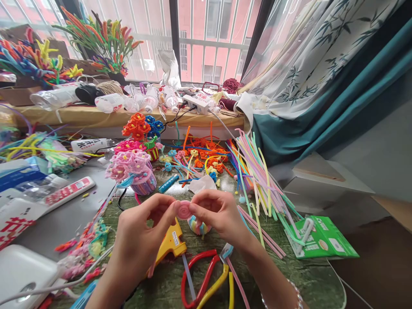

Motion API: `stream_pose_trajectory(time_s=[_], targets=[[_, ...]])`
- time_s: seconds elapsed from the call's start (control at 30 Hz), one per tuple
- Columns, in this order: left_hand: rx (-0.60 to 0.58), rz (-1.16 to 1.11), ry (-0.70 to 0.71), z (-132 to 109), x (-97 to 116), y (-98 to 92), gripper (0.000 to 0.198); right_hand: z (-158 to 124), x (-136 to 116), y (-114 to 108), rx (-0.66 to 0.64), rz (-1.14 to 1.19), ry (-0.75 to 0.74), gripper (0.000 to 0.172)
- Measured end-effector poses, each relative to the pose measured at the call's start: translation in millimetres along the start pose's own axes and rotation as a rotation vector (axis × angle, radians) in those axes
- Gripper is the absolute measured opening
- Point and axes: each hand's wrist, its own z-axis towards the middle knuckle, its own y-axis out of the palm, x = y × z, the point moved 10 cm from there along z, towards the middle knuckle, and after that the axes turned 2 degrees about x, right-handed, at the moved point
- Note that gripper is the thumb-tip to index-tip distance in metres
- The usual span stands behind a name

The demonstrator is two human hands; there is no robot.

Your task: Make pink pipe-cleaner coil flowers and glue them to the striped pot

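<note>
My left hand point(141, 234) and my right hand point(219, 212) pinch a flat pink spiral of pipe cleaner point(183, 210) between their fingertips, above the green work table point(161, 283). Just below that coil lies a small pastel pipe-cleaner piece point(198, 226), partly hidden by my right hand. A yellow hot glue gun point(170, 244) sits under my left hand, with a clear glue stick point(189, 277) running toward the bottom of the view. Red and yellow pipe cleaners point(201, 274) curl below my right wrist.
A pink pipe-cleaner flower basket point(133, 169) stands beyond my hands, beside orange and blue flowers point(138, 126). Loose pastel pipe-cleaner sticks point(257, 184) fan out at right. A white remote point(69, 196) and a white device point(22, 277) lie left. Plastic bottles point(109, 103) crowd the windowsill.
</note>
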Motion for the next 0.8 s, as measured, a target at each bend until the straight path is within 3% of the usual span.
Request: stream_pose_trajectory(time_s=[0.17,0.23,0.33,0.43,0.57,0.67,0.73,0.8], targets=[[-0.033,-0.163,-0.132,-1.7,-9.4,4.9,0.017,0.4,-4.3,0.3,-0.007,-0.008,-0.043,0.028],[-0.025,-0.169,-0.113,-1.9,-6.8,3.0,0.016,0.3,-4.9,-1.3,0.011,0.004,-0.057,0.026],[-0.022,-0.053,0.05,-2.7,8.0,-0.9,0.01,-0.4,-4.8,-1.1,0.009,0.048,-0.069,0.023],[0.046,0.163,0.32,-8.4,32.1,-8.0,0.003,-0.8,-7.9,-1.7,0.006,0.052,-0.107,0.02],[0.169,0.355,0.657,-24.1,61.6,-14.2,0.015,1.6,-7.3,-7.9,0.051,0.045,-0.093,0.031],[0.162,0.45,0.783,-31.6,68.7,-9.8,0.021,3.0,-1.4,3.7,-0.066,0.054,-0.014,0.045],[0.144,0.492,0.833,-35.7,69.8,-5.5,0.024,2.0,1.5,11.6,-0.136,0.083,0.032,0.044],[0.156,0.517,0.838,-38.3,69.0,-3.8,0.026,1.6,2.4,11.3,-0.119,0.104,0.054,0.037]])
